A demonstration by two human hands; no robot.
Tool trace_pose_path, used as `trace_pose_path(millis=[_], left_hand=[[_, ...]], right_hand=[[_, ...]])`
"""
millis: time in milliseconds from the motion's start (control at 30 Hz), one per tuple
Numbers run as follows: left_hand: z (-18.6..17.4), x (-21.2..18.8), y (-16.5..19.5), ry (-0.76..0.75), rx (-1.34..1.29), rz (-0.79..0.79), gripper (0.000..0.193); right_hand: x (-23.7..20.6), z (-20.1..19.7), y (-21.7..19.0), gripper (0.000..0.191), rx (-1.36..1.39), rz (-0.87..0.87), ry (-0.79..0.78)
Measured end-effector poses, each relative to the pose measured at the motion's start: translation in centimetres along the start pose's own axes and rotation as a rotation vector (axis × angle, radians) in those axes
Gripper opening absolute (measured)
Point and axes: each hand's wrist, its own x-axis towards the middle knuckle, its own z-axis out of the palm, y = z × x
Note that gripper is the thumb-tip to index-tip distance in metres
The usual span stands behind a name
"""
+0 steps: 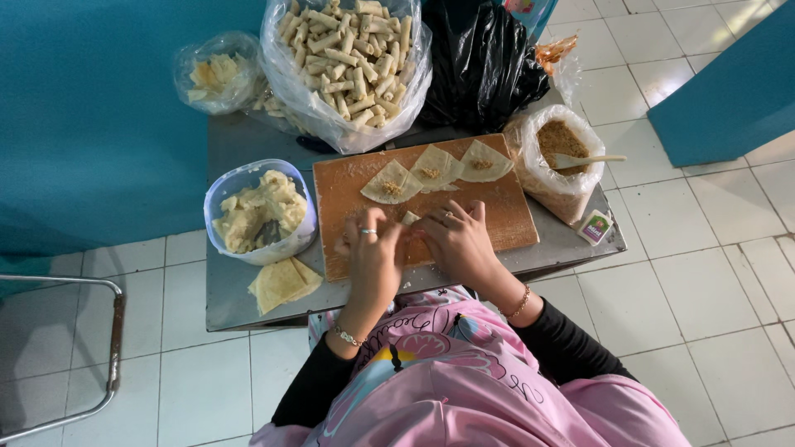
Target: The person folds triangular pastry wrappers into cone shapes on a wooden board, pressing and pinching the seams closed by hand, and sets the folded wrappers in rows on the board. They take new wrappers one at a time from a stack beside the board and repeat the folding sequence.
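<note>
Pinching a small wrapper (410, 218) between both hands, my left hand (373, 252) at nine o'clock and my right hand (457, 240) at three. It sits on the board's (505, 211) near edge, equally close to each.

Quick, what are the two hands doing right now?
Left hand: fingers closed on the wrapper on the board.
Right hand: fingers closed on the same wrapper.
</note>
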Motion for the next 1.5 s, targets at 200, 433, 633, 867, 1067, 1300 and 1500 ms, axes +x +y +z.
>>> trace_pose_path(millis=[200,433,633,867,1067,1300,1500], left_hand=[[0.4,-0.7,-0.1,-0.014,0.052,0.055,0.014],[0.7,0.2,0.0,-0.022,-0.005,-0.023,0.017],[-0.1,-0.6,0.9,-0.112,0.119,0.029,0.051],[1.2,0.0,0.7,-0.223,0.200,-0.012,0.060],[1.2,-0.7,0.5,-0.321,0.282,0.013,0.028],[1.1,1.0,0.1,-0.328,0.054,-0.097,0.063],[-1.7,0.7,-0.6,-0.009,0.069,-0.190,0.067]], right_hand=[[-0.9,0.0,-0.8,0.023,-0.052,0.045,0.116],[-0.7,0.8,-0.6,0.019,-0.063,0.093,0.108],[-0.7,0.6,-1.0,0.027,-0.033,0.118,0.063],[-1.4,0.3,-1.9,0.045,-0.150,0.102,0.016],[0.0,0.8,-1.5,0.042,-0.174,0.115,-0.026],[-0.2,1.4,-0.4,0.044,0.104,0.110,-0.015],[1.7,1.5,0.1,0.028,-0.124,0.088,-0.034]])
